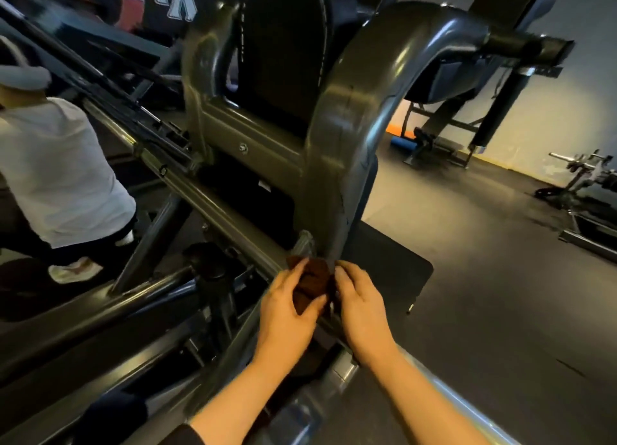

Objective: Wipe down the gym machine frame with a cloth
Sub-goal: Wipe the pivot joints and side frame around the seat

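Dark rubber gym floor point(467, 277), black mat point(394, 264) beside the machine frame point(337, 164), blue roller point(402, 143) near the wall

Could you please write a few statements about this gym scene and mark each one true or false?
1. Both hands hold the brown cloth. True: the left hand and the right hand each pinch it.
2. The cloth is up on the top curve of the frame. False: it sits near the base of the curved frame upright.
3. A person in a white shirt is on the left. True.
4. The cloth is bright blue. False: it is dark brown.
5. A dark mat lies on the floor right of the frame. True.
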Available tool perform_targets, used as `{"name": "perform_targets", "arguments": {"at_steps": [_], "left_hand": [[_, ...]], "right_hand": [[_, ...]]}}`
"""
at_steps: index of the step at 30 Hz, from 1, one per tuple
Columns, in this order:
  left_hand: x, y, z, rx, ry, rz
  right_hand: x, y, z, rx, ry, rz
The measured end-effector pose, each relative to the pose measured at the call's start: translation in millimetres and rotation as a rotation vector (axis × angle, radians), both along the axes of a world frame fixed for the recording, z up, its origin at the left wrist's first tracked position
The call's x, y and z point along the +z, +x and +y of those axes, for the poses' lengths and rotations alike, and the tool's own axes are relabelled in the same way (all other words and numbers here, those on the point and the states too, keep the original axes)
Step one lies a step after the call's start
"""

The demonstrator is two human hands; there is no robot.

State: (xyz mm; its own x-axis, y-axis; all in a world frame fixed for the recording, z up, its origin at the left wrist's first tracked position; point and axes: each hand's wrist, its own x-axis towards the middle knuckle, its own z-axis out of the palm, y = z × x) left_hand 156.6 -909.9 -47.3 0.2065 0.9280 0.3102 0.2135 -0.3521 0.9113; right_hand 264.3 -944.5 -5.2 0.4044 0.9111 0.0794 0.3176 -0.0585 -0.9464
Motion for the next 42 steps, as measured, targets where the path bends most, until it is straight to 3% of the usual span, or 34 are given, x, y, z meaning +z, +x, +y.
{"name": "perform_targets", "arguments": {"at_steps": [2,4,8,13,16,20,24,31,34,38,42], "left_hand": [[-5.5,-3.9,13.9,-0.076,0.069,0.204],[-8.8,-3.8,24.7,-0.112,0.106,0.288],[-10.3,-11.2,55.9,0.088,0.117,0.214],[-12.9,-44.3,111.5,0.361,0.076,0.163],[-11.3,-41.0,114.7,0.276,0.167,0.2],[-27.2,-28.8,85.9,0.052,0.272,0.185],[-19.3,-41.7,132.0,0.19,0.197,0.162],[-10.4,-70.6,221.4,0.39,0.123,0.191],[-7.9,-60.0,212.1,0.401,0.119,0.17],[-13.9,-41.1,165.3,0.262,0.166,0.162],[-7.6,-32.9,137.5,0.239,0.089,-0.082]], "right_hand": [[-9.4,-1.0,15.0,-0.038,-0.029,-0.33],[-19.7,-4.2,28.1,-0.022,-0.068,-0.482],[-32.5,-5.1,30.9,-0.104,-0.066,-0.649],[-37.8,-3.9,25.9,-0.05,-0.089,-0.844],[-41.4,-13.3,39.5,0.004,0.047,-1.012],[-28.5,-31.5,71.8,0.04,0.232,-0.934],[-20.4,-38.1,108.1,0.125,0.269,-1.05],[-37.3,-32.6,131.5,0.134,0.1,-1.189],[-33.9,-37.5,131.8,0.116,0.119,-1.198],[-32.7,-37.5,130.4,0.12,0.259,-1.19],[-29.9,-31.6,122.5,0.063,0.392,-1.108]]}}
